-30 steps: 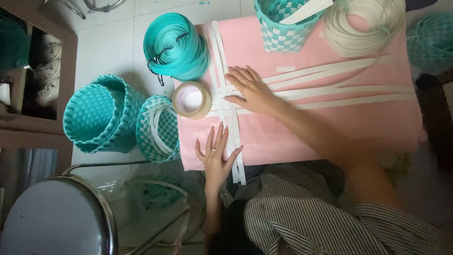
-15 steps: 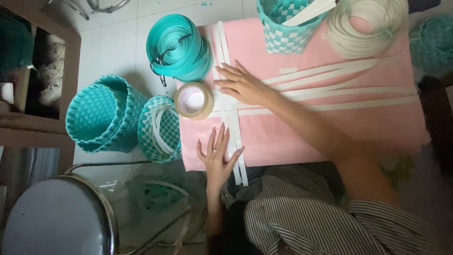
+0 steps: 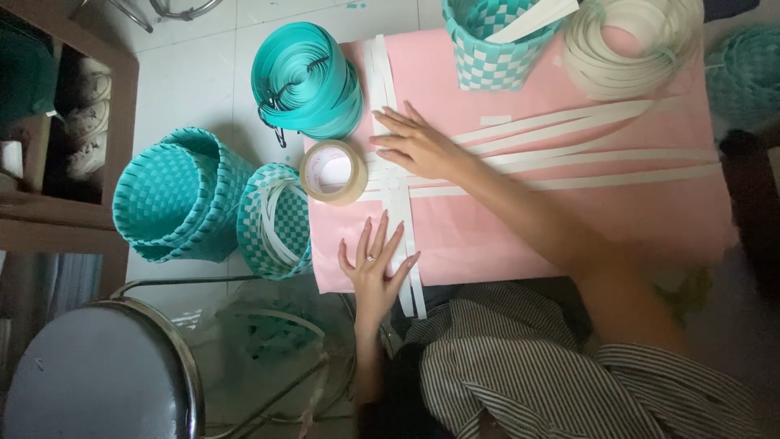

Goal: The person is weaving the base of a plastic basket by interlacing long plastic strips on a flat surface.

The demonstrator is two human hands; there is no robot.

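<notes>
Both hands flat on crossed white strips (image 3: 397,195)

Left hand (image 3: 375,264) near, right hand (image 3: 418,145) farther, fingers spread, pressing strips on the pink surface (image 3: 617,219) (tape roll (image 3: 333,171) just left).

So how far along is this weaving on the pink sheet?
Barely begun. A few white strips are laid crosswise over the pink sheet. The left hand and right hand press flat on the crossing. No walls yet, unlike the finished teal baskets; the teal coil is untouched.
</notes>
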